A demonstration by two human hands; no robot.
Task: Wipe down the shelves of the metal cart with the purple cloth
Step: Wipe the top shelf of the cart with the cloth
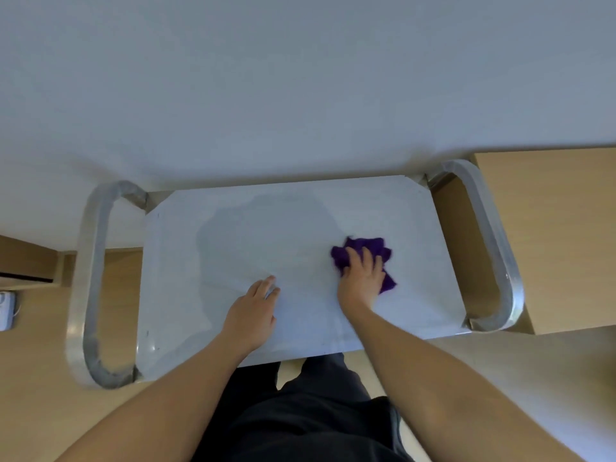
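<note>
— Which shelf is being done?

— The top one. The purple cloth [365, 250] lies bunched on the right half of the top shelf [300, 208] of the metal cart [433, 315], well in from the right handle [493, 245]. The right hand [361, 281] lies over it, fingers stretched forward and a little apart, pressing it down on the metal rather than pinching it. Cloth shows past the fingertips and at the outer side of the palm.

— And the other hand?

— The left hand [256, 308] lies flat on the bare shelf near the front edge, fingers straight and close together, holding nothing. I would say it steadies the cart.

— How far along, do you reckon?

— Early or midway, I'd judge. There's a duller patch across the middle of the shelf, but I cannot tell whether that is damp from wiping or only a shadow. Any lower shelves are hidden under the top one, and so is whatever has been done there.

— So what comes next?

— As I see it, sweep the cloth across towards the left handle [90, 278] with even pressure, lifting the left hand out of the way as the cloth reaches it. The corners by the handle posts will need the cloth pushed in. After that, stoop for the shelves below.
</note>
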